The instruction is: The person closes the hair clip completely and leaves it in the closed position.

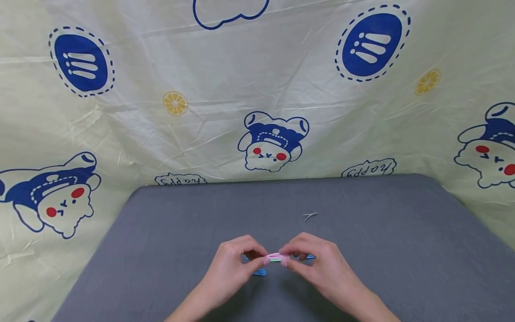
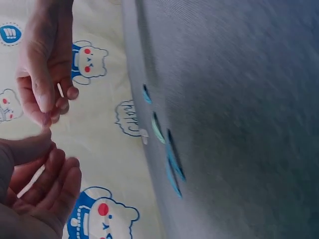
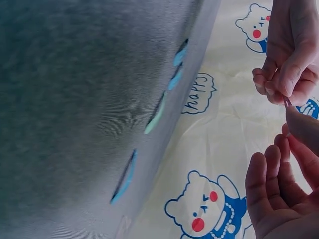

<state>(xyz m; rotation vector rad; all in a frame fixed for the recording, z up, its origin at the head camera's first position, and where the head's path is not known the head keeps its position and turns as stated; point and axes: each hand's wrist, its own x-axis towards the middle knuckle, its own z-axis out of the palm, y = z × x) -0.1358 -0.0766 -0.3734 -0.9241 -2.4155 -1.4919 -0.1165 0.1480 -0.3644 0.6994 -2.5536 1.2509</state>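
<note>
A pink snap hair clip (image 1: 277, 255) is held level between my two hands, above the table. My left hand (image 1: 231, 266) pinches its left end between thumb and fingers; my right hand (image 1: 319, 264) pinches the other end. In both wrist views mostly fingertips show, with only a sliver of the clip between them. Below lie a green clip (image 3: 156, 115) and several blue clips, among them one blue clip (image 1: 259, 272) by my left thumb and another blue clip (image 1: 310, 256) partly hidden by my right fingers.
A grey cloth-covered table (image 1: 193, 219) spreads under the hands. Farther back lies a small pale Y-shaped piece (image 1: 310, 216). Behind the table's far edge hangs a cream sheet (image 1: 217, 89) printed with blue bears and orange slices.
</note>
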